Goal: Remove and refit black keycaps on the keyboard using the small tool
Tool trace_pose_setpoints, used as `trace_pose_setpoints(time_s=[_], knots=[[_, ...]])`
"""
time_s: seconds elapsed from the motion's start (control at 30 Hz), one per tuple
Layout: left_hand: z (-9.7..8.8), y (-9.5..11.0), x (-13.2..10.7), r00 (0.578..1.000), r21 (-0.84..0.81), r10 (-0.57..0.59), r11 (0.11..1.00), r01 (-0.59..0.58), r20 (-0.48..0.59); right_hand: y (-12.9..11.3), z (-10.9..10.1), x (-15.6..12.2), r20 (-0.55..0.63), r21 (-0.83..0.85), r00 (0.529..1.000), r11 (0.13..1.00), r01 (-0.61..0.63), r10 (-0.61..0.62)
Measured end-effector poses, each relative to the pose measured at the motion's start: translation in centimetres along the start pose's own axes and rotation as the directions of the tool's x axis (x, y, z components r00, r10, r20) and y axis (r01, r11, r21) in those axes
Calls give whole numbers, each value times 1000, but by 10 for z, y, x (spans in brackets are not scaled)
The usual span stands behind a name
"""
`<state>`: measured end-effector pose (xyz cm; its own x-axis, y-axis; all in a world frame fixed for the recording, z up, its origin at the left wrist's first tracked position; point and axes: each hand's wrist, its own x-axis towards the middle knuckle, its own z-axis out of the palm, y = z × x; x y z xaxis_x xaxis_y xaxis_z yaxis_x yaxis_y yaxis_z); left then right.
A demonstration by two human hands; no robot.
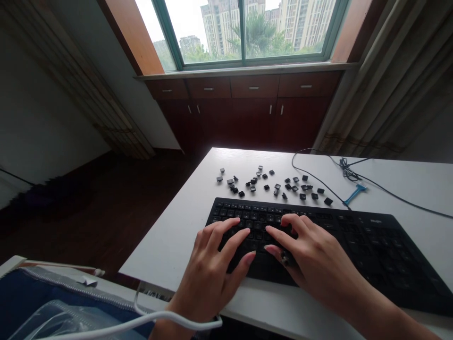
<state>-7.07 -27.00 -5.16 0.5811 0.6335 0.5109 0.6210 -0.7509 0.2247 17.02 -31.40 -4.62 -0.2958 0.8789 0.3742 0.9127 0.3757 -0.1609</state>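
A black full-size keyboard (357, 245) lies slanted along the front of the white table. Across its left part reaches my left hand (215, 259), fingers spread, index fingertip down at the keys and thumb held apart. My right hand (314, 250) is over the middle keys, its index fingertip on the key area close to the left index finger. A small dark object with a shiny bit (286, 258) shows between the right thumb and palm; its kind is unclear. Behind the keyboard lie several loose black keycaps (266, 187), some upside down. The hands hide part of the keys.
A blue plastic tool (355, 193) lies behind the keyboard, beside a black cable (318, 183) with a bundled loop. A white cable (177, 317) crosses near my left wrist. At the lower left is a dark blue zipped bag (42, 302). The white table (170, 236) ends at its left edge.
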Motion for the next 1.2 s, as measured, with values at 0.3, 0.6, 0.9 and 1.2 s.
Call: trace_pose_setpoints(time_s=[0.3, 0.6, 0.9, 1.2], knots=[[-10, -57, 116, 980, -8, 120, 993, -120, 157, 0, 0, 1, -28, 30, 1000, 1000, 2, -1], [74, -120, 242, 845, -175, 240, 969, -176, 477, -1, 2, 0, -75, 52, 997, 998, -23, 27], [88, -135, 253, 777, -299, 309, 940, -163, 548, -1, 3, 1, -61, 75, 997, 997, -37, 41], [91, -123, 259, 775, -332, 347, 924, -188, 528, -1, 1, 0, -70, 73, 997, 997, -33, 38]])
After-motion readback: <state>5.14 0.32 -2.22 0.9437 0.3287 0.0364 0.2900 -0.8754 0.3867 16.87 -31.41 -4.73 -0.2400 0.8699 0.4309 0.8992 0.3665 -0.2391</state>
